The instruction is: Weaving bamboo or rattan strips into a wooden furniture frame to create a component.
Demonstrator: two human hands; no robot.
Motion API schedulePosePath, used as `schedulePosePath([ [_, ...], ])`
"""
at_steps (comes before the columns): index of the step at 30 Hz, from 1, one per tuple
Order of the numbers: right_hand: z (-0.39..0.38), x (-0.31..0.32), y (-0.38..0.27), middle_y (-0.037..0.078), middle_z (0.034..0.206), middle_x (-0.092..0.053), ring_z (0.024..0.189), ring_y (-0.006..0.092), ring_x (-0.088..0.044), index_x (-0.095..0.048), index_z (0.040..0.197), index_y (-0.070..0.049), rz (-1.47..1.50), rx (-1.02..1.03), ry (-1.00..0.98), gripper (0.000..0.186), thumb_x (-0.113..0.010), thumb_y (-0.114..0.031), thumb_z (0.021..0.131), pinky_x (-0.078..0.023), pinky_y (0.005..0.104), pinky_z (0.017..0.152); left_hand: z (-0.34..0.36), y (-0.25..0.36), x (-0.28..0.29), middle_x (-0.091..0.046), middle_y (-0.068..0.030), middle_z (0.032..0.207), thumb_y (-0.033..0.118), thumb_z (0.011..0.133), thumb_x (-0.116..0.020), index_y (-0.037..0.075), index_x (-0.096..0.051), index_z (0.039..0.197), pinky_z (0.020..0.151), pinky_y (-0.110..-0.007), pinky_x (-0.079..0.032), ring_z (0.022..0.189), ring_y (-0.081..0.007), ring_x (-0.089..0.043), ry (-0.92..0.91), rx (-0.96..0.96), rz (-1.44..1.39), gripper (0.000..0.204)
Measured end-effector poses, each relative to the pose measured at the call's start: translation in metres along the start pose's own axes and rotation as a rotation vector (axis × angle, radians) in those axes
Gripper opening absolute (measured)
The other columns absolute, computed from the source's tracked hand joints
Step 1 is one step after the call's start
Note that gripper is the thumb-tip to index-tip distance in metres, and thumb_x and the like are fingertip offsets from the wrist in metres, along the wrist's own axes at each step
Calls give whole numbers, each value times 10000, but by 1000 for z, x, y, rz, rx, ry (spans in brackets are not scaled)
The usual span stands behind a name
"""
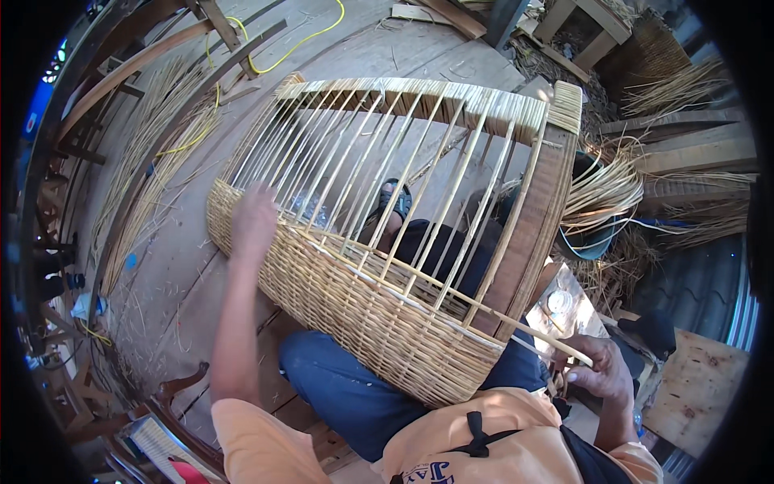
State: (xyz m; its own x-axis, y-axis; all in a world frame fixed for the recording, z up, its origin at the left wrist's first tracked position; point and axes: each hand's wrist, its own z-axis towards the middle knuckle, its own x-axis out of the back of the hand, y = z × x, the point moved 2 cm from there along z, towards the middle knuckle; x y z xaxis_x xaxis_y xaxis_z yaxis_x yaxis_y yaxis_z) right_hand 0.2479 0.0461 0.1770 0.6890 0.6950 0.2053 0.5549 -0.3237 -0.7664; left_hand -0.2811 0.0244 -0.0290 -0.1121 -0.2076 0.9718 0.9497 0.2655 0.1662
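Observation:
A half-woven rattan panel [379, 323] on a wooden frame [516, 226] rests tilted across my lap. Its lower part is closely woven, while bare upright rattan stakes [403, 161] span the gap up to a wrapped top rail [427, 89]. My left hand [255, 222], smeared by motion, is at the top edge of the weave near the panel's left end; its fingers cannot be made out. Beyond the right side post, my right hand [601, 367] is closed around a rattan strand [532, 329], which runs left among the stakes just above the woven rows.
Bundled rattan strands [605, 194] lean from a dark bucket [595, 238] on the right. Loose strands [153, 161] and a yellow cord [306, 44] lie across the floor at left. Curved wooden frames [129, 52] stand along the left edge; timber pieces [693, 149] are stacked far right.

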Motion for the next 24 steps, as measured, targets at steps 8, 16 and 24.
schedulePosePath([
  [8,-8,5,17,74,768,-600,690,139,-558,-620,884,29,90,99,-30,435,-724,-372,752,-431,252,606,-14,5,-20,-647,-106,884,291,893,-499,89,-650,907,854,-411,-369,925,-275,-579,-214,123,99,253],
  [16,2,-5,3,104,824,-621,779,291,-615,-611,934,-25,-398,237,-245,283,-661,-281,824,-487,363,702,-15,-66,-61,-651,-137,780,233,912,-403,95,-627,806,641,-427,-526,718,-297,-653,-266,83,422,284],
  [24,40,-31,21,159,1084,-552,1050,339,-524,-553,1091,-10,-517,384,-36,346,-659,-205,826,-461,398,868,-13,-134,20,-628,-178,1013,259,876,-487,66,-616,1017,838,-507,-435,972,-332,-598,-200,402,740,272],
])
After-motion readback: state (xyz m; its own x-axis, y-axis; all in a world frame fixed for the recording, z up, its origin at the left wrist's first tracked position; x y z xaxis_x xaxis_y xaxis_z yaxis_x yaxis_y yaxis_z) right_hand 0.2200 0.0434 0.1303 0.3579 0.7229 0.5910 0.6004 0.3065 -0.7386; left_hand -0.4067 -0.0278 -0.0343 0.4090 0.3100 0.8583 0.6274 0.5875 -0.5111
